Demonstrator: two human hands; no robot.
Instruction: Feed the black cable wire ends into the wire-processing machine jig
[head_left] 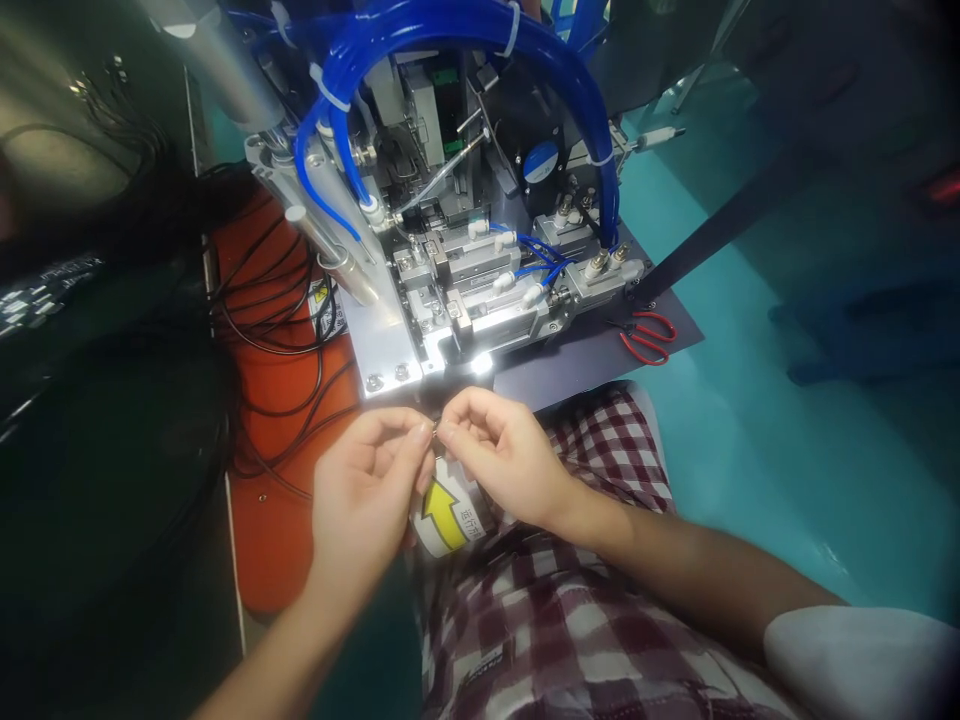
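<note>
The left hand (367, 482) and right hand (514, 460) meet with fingertips pinched together, both gripping a tiny piece (435, 433) (too small to make out) between them, a yellow-arrow label (447, 518) lying just beyond at six o'clock. At twelve stands a metal machine (487, 265) under arching blue tubing (465, 28). Red-handled pliers (649, 338) lie toward two on a dark plate (570, 368), while black cables (262, 347) cross an orange surface (262, 560) around ten.
</note>
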